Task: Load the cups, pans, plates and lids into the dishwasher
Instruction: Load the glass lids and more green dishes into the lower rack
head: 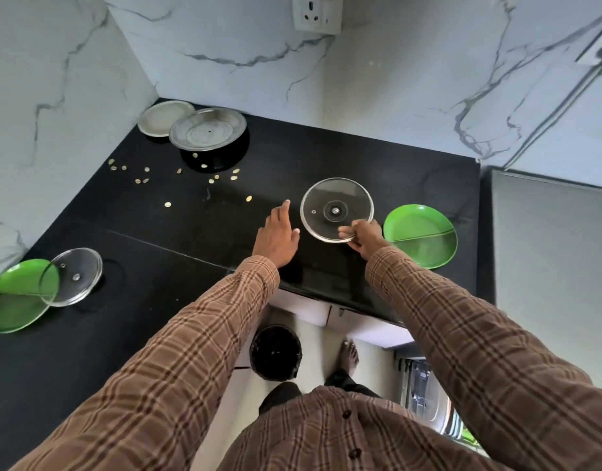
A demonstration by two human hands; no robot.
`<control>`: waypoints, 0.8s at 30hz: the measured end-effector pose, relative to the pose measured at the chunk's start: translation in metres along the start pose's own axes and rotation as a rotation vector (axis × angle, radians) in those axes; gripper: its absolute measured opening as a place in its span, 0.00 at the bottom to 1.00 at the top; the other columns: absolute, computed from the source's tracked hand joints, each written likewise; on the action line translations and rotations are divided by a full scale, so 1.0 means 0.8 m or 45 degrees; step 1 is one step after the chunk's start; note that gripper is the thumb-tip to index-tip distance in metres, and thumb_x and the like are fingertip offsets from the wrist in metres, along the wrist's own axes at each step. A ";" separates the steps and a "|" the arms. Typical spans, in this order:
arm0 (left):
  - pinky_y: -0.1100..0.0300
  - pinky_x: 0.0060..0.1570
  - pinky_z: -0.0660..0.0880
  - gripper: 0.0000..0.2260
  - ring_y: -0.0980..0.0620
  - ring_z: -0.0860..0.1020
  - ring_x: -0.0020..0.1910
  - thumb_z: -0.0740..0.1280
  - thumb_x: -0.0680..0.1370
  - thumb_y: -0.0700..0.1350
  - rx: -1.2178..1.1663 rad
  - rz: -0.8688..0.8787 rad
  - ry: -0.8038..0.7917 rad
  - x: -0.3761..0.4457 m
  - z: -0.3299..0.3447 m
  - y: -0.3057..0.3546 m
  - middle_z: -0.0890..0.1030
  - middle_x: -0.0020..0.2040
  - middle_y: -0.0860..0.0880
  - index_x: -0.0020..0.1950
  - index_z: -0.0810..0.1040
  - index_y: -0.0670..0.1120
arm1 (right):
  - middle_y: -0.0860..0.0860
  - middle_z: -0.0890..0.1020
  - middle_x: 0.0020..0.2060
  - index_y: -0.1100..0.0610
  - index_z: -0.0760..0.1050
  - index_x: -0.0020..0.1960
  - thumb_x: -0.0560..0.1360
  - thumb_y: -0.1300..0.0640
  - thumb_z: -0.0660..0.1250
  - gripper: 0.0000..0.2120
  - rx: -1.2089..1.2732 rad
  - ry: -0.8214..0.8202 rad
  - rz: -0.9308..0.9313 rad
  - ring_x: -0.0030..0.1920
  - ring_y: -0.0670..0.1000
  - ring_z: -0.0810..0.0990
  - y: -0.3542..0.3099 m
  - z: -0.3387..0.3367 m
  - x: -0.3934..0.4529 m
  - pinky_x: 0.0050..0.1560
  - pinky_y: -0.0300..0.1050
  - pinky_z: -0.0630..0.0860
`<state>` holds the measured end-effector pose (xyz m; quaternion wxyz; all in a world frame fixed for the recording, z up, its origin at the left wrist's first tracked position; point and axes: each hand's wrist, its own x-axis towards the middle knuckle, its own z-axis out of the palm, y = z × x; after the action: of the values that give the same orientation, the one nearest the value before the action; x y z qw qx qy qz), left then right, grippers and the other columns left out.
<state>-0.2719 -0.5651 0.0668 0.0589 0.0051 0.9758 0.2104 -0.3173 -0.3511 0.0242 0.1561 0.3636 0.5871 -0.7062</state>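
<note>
A glass lid [337, 209] is being pinched at its 5 o'clock rim by the right hand [364, 237], thumb over the top edge and fingers curled beneath, so the lid is being tilted off the black surface [377, 158], whether wholly clear of it cannot be told. The left hand [277, 237] is being held flat and empty at the lid's 9 o'clock, fingers straight, just beside the rim but apart from it.

The task is judged to be at an early stage: this lid is only being picked up, and nothing is being shown as loaded. A green plate [425, 239] is lying at the lid's 3 o'clock, close to the right hand. At the far 8 o'clock a second glass lid [73, 277] is being propped over the edge of another green plate [10, 300]. At 10 o'clock a steel plate [207, 129] is resting on a dark pan [221, 154], with a second steel plate [160, 117] just behind it. All of these are left to be carried over.

Small seeds [143, 180] are scattered across the surface between 9 and 10 o'clock. A dark bin [275, 351] is standing on the floor at 6 o'clock, and what is probably the open dishwasher [425, 385] is being glimpsed at 5 o'clock.
</note>
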 end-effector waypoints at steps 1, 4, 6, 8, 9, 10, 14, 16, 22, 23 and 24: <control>0.40 0.68 0.71 0.32 0.41 0.69 0.74 0.64 0.83 0.48 -0.030 0.010 0.016 0.004 -0.003 0.000 0.65 0.77 0.42 0.82 0.52 0.45 | 0.52 0.85 0.38 0.51 0.68 0.48 0.79 0.63 0.58 0.08 -0.042 -0.023 -0.047 0.35 0.49 0.84 -0.002 -0.003 -0.006 0.44 0.44 0.74; 0.40 0.68 0.71 0.32 0.39 0.70 0.73 0.62 0.84 0.49 -0.141 0.010 0.053 0.015 -0.012 0.011 0.65 0.77 0.41 0.83 0.51 0.44 | 0.51 0.84 0.34 0.50 0.69 0.47 0.78 0.66 0.63 0.10 -0.127 -0.106 -0.233 0.32 0.47 0.83 -0.006 -0.019 -0.030 0.39 0.41 0.77; 0.40 0.66 0.72 0.29 0.38 0.74 0.70 0.60 0.85 0.50 -0.220 0.026 0.048 0.018 -0.016 0.026 0.67 0.77 0.41 0.82 0.52 0.45 | 0.52 0.84 0.34 0.52 0.71 0.49 0.80 0.66 0.63 0.09 -0.242 -0.118 -0.390 0.31 0.48 0.83 -0.010 -0.036 -0.046 0.36 0.41 0.78; 0.41 0.63 0.74 0.24 0.36 0.78 0.64 0.59 0.85 0.49 -0.245 0.102 0.075 0.013 -0.015 0.048 0.74 0.72 0.42 0.80 0.57 0.48 | 0.58 0.84 0.38 0.55 0.72 0.48 0.80 0.67 0.63 0.08 -0.412 -0.127 -0.536 0.33 0.52 0.83 -0.011 -0.062 -0.061 0.35 0.43 0.80; 0.41 0.60 0.75 0.21 0.36 0.80 0.61 0.59 0.85 0.48 -0.218 0.148 0.094 0.010 -0.014 0.058 0.78 0.68 0.43 0.77 0.61 0.49 | 0.60 0.83 0.39 0.56 0.72 0.47 0.80 0.69 0.63 0.09 -0.500 -0.135 -0.584 0.34 0.54 0.83 -0.011 -0.076 -0.065 0.34 0.43 0.81; 0.42 0.57 0.76 0.17 0.36 0.81 0.58 0.59 0.85 0.46 -0.171 0.214 0.089 0.002 -0.011 0.070 0.80 0.64 0.42 0.74 0.64 0.48 | 0.61 0.82 0.39 0.57 0.72 0.46 0.80 0.70 0.63 0.09 -0.581 -0.108 -0.622 0.34 0.56 0.83 -0.008 -0.095 -0.078 0.34 0.43 0.82; 0.43 0.51 0.75 0.11 0.34 0.81 0.54 0.63 0.81 0.41 -0.073 0.459 -0.047 -0.034 0.013 0.117 0.81 0.58 0.41 0.62 0.69 0.45 | 0.57 0.82 0.39 0.57 0.74 0.47 0.79 0.71 0.63 0.10 -0.786 0.114 -0.654 0.35 0.55 0.86 0.014 -0.184 -0.127 0.39 0.49 0.84; 0.42 0.51 0.75 0.12 0.33 0.81 0.55 0.61 0.81 0.39 -0.074 0.589 -0.080 -0.061 0.027 0.150 0.81 0.60 0.40 0.64 0.69 0.45 | 0.53 0.84 0.41 0.53 0.78 0.46 0.75 0.68 0.69 0.10 -0.918 0.325 -0.655 0.39 0.55 0.86 0.033 -0.228 -0.172 0.45 0.51 0.83; 0.42 0.46 0.76 0.11 0.34 0.82 0.51 0.62 0.81 0.37 -0.064 1.039 -0.199 -0.160 0.075 0.250 0.81 0.55 0.40 0.63 0.70 0.43 | 0.47 0.80 0.40 0.50 0.81 0.47 0.73 0.59 0.69 0.06 -1.075 0.792 -0.501 0.45 0.55 0.82 0.123 -0.342 -0.312 0.48 0.50 0.78; 0.43 0.46 0.76 0.10 0.34 0.82 0.51 0.62 0.81 0.37 -0.049 1.099 -0.226 -0.178 0.084 0.265 0.81 0.55 0.40 0.62 0.70 0.43 | 0.47 0.80 0.39 0.50 0.81 0.47 0.74 0.59 0.68 0.06 -1.068 0.816 -0.474 0.45 0.55 0.83 0.139 -0.359 -0.334 0.49 0.52 0.79; 0.43 0.46 0.77 0.09 0.35 0.82 0.50 0.62 0.81 0.37 -0.029 1.153 -0.253 -0.194 0.092 0.277 0.82 0.55 0.40 0.61 0.70 0.43 | 0.47 0.81 0.39 0.51 0.80 0.48 0.75 0.60 0.67 0.06 -1.052 0.833 -0.443 0.44 0.55 0.83 0.153 -0.372 -0.352 0.50 0.53 0.80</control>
<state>-0.1124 -0.3382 0.1086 0.0546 0.4502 0.8626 0.2241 0.0539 -0.1608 0.1191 -0.0237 0.3701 0.8846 -0.2829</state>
